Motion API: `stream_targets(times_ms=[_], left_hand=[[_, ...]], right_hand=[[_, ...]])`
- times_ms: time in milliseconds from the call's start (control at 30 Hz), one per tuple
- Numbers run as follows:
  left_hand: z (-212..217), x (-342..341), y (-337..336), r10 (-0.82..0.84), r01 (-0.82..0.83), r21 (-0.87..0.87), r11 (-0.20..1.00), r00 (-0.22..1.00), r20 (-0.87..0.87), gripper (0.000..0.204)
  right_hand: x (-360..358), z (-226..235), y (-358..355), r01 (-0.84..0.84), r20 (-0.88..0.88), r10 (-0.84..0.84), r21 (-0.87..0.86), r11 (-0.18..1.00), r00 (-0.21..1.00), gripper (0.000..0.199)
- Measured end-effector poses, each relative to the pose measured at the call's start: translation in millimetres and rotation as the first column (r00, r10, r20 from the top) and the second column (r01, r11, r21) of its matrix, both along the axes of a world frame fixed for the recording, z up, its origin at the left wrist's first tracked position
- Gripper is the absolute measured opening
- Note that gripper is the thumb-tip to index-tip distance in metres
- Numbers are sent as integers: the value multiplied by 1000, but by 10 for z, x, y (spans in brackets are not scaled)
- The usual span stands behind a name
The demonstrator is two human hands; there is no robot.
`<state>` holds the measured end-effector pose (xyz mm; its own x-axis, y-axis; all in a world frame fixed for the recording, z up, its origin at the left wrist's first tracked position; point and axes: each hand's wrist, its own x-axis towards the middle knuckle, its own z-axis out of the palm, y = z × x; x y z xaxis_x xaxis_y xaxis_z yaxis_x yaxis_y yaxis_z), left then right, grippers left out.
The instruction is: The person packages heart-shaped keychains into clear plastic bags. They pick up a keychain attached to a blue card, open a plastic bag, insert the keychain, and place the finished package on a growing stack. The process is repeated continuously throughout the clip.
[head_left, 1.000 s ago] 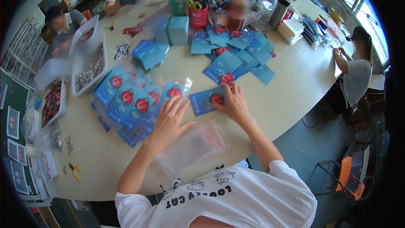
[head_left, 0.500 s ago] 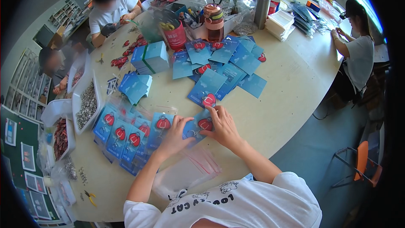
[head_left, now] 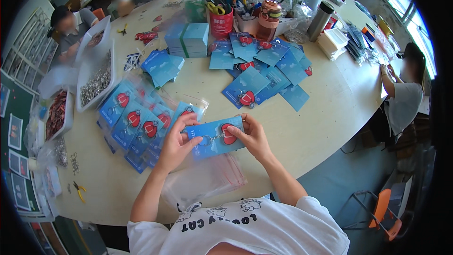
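Note:
A blue card (head_left: 216, 148) is held level just above the table between my two hands. On its face lies a keychain with a red heart-shaped charm (head_left: 230, 135) and a metal ring. My left hand (head_left: 177, 145) pinches the card's left end near the ring. At the other end my right hand (head_left: 255, 137) grips it, thumb pressed on the charm. Clear plastic bags (head_left: 200, 182) with red-lined edges lie below the hands. Left of them is an overlapping spread of bagged cards with charms (head_left: 134, 130). More cards with charms (head_left: 247, 85) are piled beyond my hands.
A banded stack of cards (head_left: 186, 40) stands at the back beside a red cup of scissors (head_left: 221, 22) and a pinkish bottle (head_left: 268, 21). White trays of metal rings (head_left: 96, 78) and red pieces (head_left: 57, 113) line the left. Yellow-handled pliers (head_left: 79, 191) lie near. Other people sit around the table.
My hands have turned the card from upright to sideways and lifted it, drawing it away from the pile. The view has shifted, so the table's things sit differently in the picture.

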<state>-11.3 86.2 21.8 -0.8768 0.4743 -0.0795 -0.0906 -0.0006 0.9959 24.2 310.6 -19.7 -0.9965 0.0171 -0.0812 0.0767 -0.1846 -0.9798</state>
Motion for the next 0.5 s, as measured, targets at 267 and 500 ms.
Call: stream_targets(times_ms=[267, 500], left_hand=[[-208, 317, -40, 287, -288, 50, 956, 958, 23, 41], [-267, 559, -137, 263, -319, -170, 932, 921, -288, 42]], right_hand=[[66, -6, -213, -53, 10, 53, 0, 999, 999, 25], [54, -30, -43, 19, 12, -20, 17, 1000, 1000, 17]])
